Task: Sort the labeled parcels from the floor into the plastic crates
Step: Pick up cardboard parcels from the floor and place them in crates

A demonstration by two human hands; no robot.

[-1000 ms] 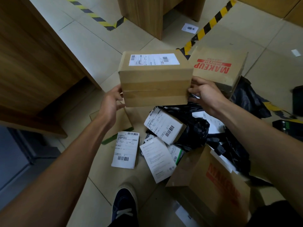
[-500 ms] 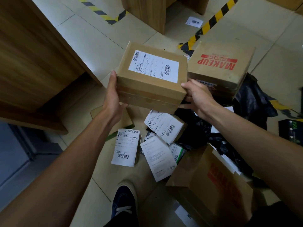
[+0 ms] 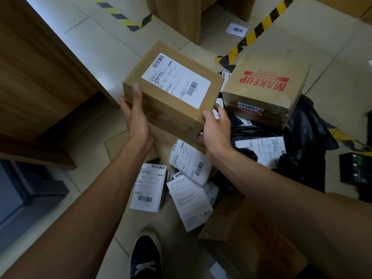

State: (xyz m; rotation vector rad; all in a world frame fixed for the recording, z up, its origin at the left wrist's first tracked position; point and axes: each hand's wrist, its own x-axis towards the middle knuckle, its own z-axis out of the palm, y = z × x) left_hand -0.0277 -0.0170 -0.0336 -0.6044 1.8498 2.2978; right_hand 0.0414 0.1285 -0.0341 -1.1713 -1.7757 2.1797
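Parcel: brown carton [image 3: 173, 101], label up, held off the floor, just left of the MAKEUP box [image 3: 267, 87].
Handling: looks stiff, probably light; smooth card, best gripped at opposite sides.
Left hand [image 3: 136, 121]: flat fingers pressing the carton's near-left side.
Right hand [image 3: 216, 129]: thumb and fingers clamped on its near-right corner.
Crates: none in view.

Brightness: dim indoor light, warm and yellowish over the floor tiles [image 3: 124, 45].
Source: a pale sheen on the tiles at top left, beside the wooden cabinet [image 3: 38, 81].
Shadows: soft, under the box [image 3: 171, 93] I hold and around my shoe [image 3: 145, 258].
Glare: mild on the box's white label [image 3: 176, 80], whose print stays small and hard to read.
Blur: my forearms smear at the bottom corners.
Distortion: wide-angle bending of the striped floor tape [image 3: 259, 29].
Dark areas: the black bags [image 3: 308, 125] lose detail.
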